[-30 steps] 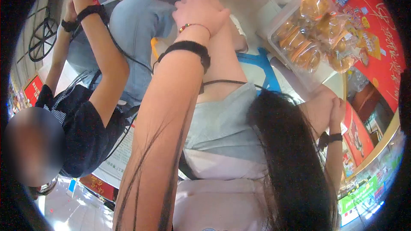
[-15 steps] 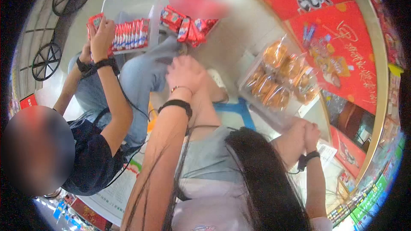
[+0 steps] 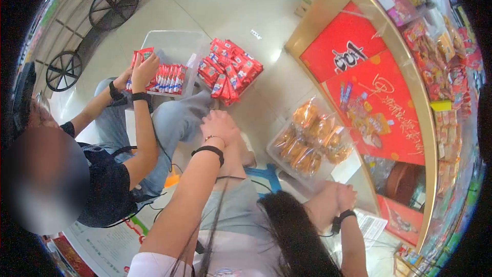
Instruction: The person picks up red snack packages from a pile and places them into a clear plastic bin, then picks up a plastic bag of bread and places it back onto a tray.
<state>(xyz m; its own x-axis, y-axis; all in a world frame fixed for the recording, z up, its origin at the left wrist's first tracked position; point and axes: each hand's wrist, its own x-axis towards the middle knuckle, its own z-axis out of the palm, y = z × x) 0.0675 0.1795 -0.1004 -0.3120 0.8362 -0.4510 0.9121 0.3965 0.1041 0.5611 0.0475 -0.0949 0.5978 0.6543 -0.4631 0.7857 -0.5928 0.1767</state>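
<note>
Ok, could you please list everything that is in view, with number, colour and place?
Left bin: one, clear, upper left
Packet row: several, red and white, in left bin
Packet heap: many, mostly red, right of left bin
Right bin: one, clear, right of centre
Wrapped buns: several, golden-brown, in right bin
Red panels: several, red, right
Snack packs: many, mixed colours, right edge
Spoked wheels: two, black, upper left
Co-worker: one, dark top, left
Black wristbands: four, each visible wrist
Left hand: one, bare, on left leg
Right hand: one, bare, on right leg
</note>
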